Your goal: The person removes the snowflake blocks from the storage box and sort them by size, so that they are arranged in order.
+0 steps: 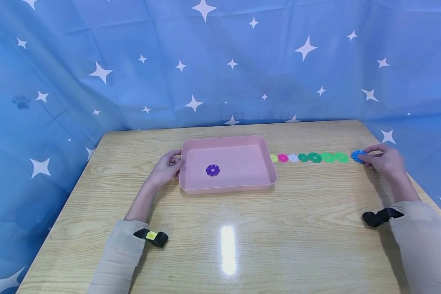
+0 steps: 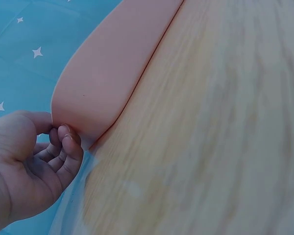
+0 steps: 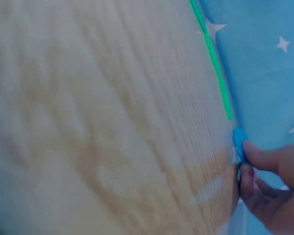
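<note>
A pink rectangular tray lies on the table, its left wall gripped by my left hand. In the left wrist view the thumb and fingers of the left hand close on the corner of the tray. One purple snowflake disc lies inside the tray. At the far right, my right hand pinches a blue snowflake disc. A small gap separates this blue disc from the nearest light green disc. The right hand covers part of the blue disc.
A row of discs runs right from the tray: yellow, pink, white, dark green and light green. The yellow one is closest to the tray's right wall. A blue star-patterned cloth hangs behind the wooden table.
</note>
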Demonstrator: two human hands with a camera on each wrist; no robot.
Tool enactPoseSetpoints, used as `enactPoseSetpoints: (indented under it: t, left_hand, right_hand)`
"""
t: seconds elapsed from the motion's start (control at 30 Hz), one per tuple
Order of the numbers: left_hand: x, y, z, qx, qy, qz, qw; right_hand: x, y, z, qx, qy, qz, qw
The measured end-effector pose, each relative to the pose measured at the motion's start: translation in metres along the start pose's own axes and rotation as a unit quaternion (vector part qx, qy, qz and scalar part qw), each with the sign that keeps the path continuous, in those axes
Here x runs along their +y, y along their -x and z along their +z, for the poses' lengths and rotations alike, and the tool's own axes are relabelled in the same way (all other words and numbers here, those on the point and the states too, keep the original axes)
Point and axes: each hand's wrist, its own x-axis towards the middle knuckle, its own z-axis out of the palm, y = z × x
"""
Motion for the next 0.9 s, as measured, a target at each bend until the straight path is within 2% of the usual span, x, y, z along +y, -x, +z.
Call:
enactPoseSetpoints:
  t: [0.27,0.53,0.9]
  left_hand:
    - [-0.001,0.0,0.0,0.004,0.0,0.001,1.0]
    - [0.0,0.0,0.0,0.001,0.003,0.001,1.0]
    - [0.001,0.001,0.001,0.001,0.007,0.0,1.0]
  right_hand:
    - [-0.008,-0.004,-0.001,-0.021,0.038,0.0,0.9991]
    - [-0.011,-0.005,0.0,-0.021,0.061,-0.006,0.9979]
    - [-0.011,-0.001,0.001,-0.011,0.034,0.003,0.9994]
